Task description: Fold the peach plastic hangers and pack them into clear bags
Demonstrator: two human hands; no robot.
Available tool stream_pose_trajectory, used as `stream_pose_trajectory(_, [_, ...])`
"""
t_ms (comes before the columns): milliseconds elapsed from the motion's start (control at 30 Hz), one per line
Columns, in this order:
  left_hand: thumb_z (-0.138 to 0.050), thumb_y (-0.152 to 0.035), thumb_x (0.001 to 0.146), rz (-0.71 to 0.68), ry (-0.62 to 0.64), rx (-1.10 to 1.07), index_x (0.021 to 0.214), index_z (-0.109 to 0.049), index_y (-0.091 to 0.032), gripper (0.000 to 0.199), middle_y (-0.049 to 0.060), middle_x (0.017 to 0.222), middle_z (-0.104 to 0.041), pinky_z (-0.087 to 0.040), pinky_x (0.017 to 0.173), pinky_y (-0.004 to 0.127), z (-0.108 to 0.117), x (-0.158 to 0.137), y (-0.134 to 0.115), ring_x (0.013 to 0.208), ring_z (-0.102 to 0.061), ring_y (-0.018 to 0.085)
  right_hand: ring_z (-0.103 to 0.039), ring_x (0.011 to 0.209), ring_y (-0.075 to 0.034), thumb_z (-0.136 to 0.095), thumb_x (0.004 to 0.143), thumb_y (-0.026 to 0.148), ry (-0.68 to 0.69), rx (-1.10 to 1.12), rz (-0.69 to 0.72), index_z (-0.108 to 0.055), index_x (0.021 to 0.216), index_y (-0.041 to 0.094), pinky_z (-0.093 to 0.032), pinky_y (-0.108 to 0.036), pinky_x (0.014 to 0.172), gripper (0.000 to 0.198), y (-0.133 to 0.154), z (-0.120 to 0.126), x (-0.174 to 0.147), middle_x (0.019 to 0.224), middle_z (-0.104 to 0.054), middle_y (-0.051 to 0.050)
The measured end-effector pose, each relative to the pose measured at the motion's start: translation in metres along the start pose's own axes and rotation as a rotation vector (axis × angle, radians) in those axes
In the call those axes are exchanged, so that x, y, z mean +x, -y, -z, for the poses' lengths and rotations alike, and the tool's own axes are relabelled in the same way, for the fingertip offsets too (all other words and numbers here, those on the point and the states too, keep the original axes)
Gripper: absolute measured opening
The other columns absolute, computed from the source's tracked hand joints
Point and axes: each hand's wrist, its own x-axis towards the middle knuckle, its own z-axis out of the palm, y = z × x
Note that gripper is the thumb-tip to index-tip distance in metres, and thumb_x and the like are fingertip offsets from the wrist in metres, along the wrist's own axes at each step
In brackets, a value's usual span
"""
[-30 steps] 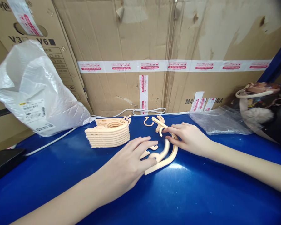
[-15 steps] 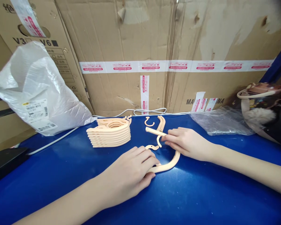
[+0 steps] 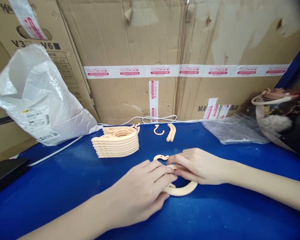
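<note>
Both hands are closed on a peach-coloured folding clothes hanger [image 3: 182,190] low over the blue table. My left hand [image 3: 142,190] pinches its left end between thumb and fingers. My right hand [image 3: 197,166] grips an upper arm of it, and the fingertips of both hands nearly meet there. A hanger hook [image 3: 161,157] shows just beyond the fingers, partly covered by them. Farther back lie another loose hook [image 3: 158,130] and a pair of curved hanger arms [image 3: 171,132]. To the left stands a neat stack of folded hangers [image 3: 116,143].
A white plastic mailing bag [image 3: 40,100] leans at the left, near a dark flat device [image 3: 8,173] and a white cable [image 3: 55,151]. Large cardboard boxes [image 3: 130,96] wall off the back. On the right are a clear plastic bag [image 3: 235,128] and a dark bag with a pompom [image 3: 277,122].
My right hand has come down and nearer, folding the hanger's upper arm toward my left hand. The pair of curved arms behind is now uncovered. My left hand has shifted slightly nearer.
</note>
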Motion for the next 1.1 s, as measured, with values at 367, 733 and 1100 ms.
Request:
stream_pose_trajectory(367, [-0.048,-0.017,0.091,-0.074,-0.004,0.019,0.110,-0.061,-0.017,0.023,0.004,0.101,-0.066,-0.038,0.085,0.034,0.002,0.001,-0.005,0.094,-0.056,0.019,-0.055,0.059,-0.013,-0.037,0.097,0.020,-0.009,0.174,-0.131,-0.049,0.116,0.018,-0.040,-0.024,0.059,0.023,-0.002,0.004,0.004,0.071,-0.062,0.002])
stream_pose_trajectory(733, [-0.046,0.000,0.083,0.021,0.161,-0.277,0.099,-0.061,-0.025,0.033,-0.002,0.115,-0.058,-0.036,0.091,0.026,0.021,0.002,-0.001,0.105,-0.052,0.014,-0.060,0.081,-0.016,-0.046,0.096,0.032,-0.094,0.097,-0.203,-0.062,0.096,0.020,-0.046,-0.027,0.071,0.020,-0.021,-0.002,0.021,0.097,-0.059,-0.003])
stream_pose_trajectory(1100, [-0.049,-0.047,0.088,0.639,0.294,0.059,0.078,-0.055,-0.019,0.030,0.004,0.076,-0.063,-0.036,0.055,0.030,0.022,0.016,-0.021,0.074,-0.061,0.027,-0.059,0.082,-0.017,-0.051,0.090,0.037,-0.642,0.901,-0.622,-0.053,0.088,0.019,-0.045,-0.029,0.071,0.018,-0.030,0.018,0.002,0.087,-0.064,-0.003])
